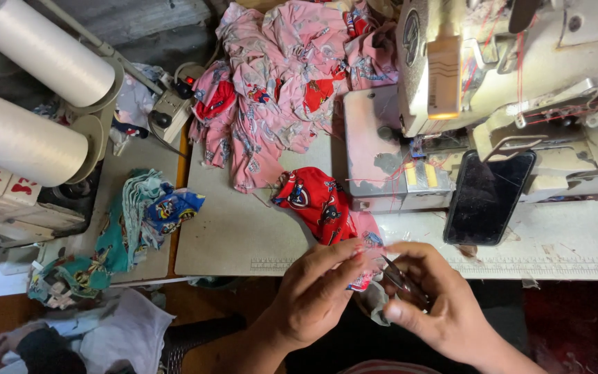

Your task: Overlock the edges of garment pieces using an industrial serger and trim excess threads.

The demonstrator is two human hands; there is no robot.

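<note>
Cloth piece pinched between both hands at the near table edge.
The cloth (pixel 327 208) runs far-left from the left hand (pixel 316 291), whose fingers are closed on it; snips (pixel 397 275) are gripped in the right hand (pixel 429 305).

We see a pale, worn sewing table (pixel 243 235) carrying a heap of pink printed garments (pixel 285 76), a red printed piece (pixel 313 201), a sewing machine (pixel 506 76) and a dark phone (pixel 487 197), with teal fabric scraps (pixel 140 215) on the side board (pixel 129 163).
</note>
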